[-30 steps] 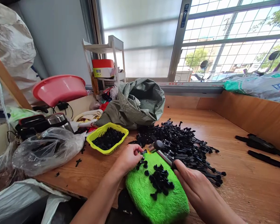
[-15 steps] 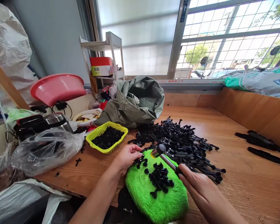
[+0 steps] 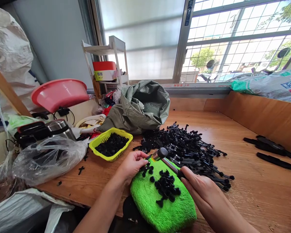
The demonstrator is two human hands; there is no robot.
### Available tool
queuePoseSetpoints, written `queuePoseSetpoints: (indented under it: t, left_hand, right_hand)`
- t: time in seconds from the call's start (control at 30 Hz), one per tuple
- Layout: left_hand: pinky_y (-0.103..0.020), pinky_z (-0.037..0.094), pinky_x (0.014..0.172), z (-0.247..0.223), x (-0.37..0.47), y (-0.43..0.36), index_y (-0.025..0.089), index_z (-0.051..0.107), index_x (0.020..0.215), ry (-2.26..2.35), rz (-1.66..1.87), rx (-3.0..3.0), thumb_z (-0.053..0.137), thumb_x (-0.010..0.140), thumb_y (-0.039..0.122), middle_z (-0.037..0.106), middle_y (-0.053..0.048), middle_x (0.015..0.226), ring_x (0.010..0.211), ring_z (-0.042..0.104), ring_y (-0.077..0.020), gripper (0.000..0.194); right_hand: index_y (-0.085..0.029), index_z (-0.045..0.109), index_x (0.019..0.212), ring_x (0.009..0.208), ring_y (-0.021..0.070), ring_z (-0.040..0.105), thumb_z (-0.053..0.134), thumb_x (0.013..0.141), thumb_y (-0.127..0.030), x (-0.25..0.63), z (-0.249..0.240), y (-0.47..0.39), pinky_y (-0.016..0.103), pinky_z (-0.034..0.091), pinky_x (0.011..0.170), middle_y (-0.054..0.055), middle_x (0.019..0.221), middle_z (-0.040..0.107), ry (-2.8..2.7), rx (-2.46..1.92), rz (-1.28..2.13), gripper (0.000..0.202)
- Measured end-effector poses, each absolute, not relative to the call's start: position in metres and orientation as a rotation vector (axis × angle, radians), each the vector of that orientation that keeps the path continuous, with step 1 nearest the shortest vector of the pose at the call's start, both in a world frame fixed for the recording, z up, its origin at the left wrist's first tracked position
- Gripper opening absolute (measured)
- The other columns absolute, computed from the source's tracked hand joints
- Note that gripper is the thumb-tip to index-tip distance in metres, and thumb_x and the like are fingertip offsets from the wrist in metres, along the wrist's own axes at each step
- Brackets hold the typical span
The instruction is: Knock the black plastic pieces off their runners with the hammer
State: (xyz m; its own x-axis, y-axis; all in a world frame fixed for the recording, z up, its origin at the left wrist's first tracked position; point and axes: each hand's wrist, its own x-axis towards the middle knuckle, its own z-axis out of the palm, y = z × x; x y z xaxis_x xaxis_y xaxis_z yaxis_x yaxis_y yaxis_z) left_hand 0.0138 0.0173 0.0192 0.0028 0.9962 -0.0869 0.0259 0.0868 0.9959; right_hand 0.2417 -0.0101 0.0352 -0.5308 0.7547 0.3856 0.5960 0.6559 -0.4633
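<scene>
My right hand (image 3: 196,186) is wrapped round the handle of a small hammer (image 3: 171,165) with a black, rounded head. That head is over the far edge of a fluffy green cushion (image 3: 169,213), close to my left fingertips; whether it touches anything I cannot tell. At the cushion's far left, my left hand (image 3: 135,163) pinches a small black plastic part (image 3: 147,168), partly hidden by the fingers. Several loose black disc-headed pieces (image 3: 167,185) lie heaped on the cushion's middle. Just beyond it spreads a big pile of long black plastic parts (image 3: 184,145).
A yellow basket (image 3: 99,152) of black pieces stands left of the pile. Behind are an open grey-green woven sack (image 3: 135,106) and a pink basin (image 3: 60,94). A clear plastic bag (image 3: 50,158) lies at left, black strips (image 3: 275,160) at right.
The hammer and my right hand have moved left, bringing the hammer head nearer my left fingertips. My left hand keeps its pinch in about the same place.
</scene>
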Motion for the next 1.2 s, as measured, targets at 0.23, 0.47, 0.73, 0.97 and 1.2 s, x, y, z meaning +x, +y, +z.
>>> queuePoseSetpoints:
  t: [0.23,0.47,0.73,0.97,1.2]
  left_hand:
    - [-0.019,0.028,0.052,0.016,0.015,0.018,0.010,0.057,0.078,1.289,1.130,1.128,0.061,0.056,0.020,0.050,0.002,0.057,0.052,0.040,-0.0076,0.024]
    - [-0.019,0.025,0.049,0.022,0.017,0.015,0.009,0.058,0.075,1.393,1.130,1.185,0.058,0.058,0.015,0.043,0.005,0.052,0.049,0.036,-0.0068,0.018]
    - [-0.019,0.022,0.046,0.028,0.019,0.016,0.009,0.060,0.070,1.460,1.106,1.310,0.057,0.058,0.012,0.041,0.005,0.049,0.047,0.034,-0.0069,0.013]
    - [-0.018,0.023,0.047,0.019,0.016,0.019,0.010,0.061,0.073,1.420,1.094,1.290,0.057,0.058,0.018,0.041,0.005,0.051,0.048,0.035,-0.0070,0.018]
    - [-0.019,0.023,0.048,0.020,0.017,0.018,0.009,0.063,0.074,1.480,1.120,1.398,0.056,0.059,0.014,0.043,0.004,0.052,0.049,0.035,-0.0079,0.017]
  right_hand:
    - [-0.021,0.046,0.084,0.053,0.0196,0.053,0.016,0.095,-0.046,0.246,0.031,-0.010,0.028,0.034,0.048,0.002,0.062,0.056,-2.336,-1.067,0.305,0.041]
    - [-0.020,0.045,0.088,0.055,0.0193,0.054,0.018,0.096,-0.040,0.245,0.030,-0.010,0.028,0.035,0.050,0.003,0.065,0.058,-2.358,-1.073,0.283,0.035]
    - [-0.023,0.039,0.075,0.045,0.0195,0.047,0.026,0.090,-0.028,0.238,0.031,-0.009,0.030,0.023,0.045,0.000,0.054,0.049,-2.437,-1.125,0.261,0.021]
    - [-0.022,0.042,0.078,0.050,0.0203,0.049,0.024,0.090,-0.030,0.237,0.033,-0.004,0.028,0.027,0.047,0.001,0.057,0.050,-2.438,-1.207,0.258,0.023]
    - [-0.023,0.032,0.077,0.049,0.0184,0.048,0.018,0.093,-0.029,0.233,0.034,-0.011,0.028,0.027,0.047,0.000,0.058,0.050,-2.445,-1.163,0.239,0.022]
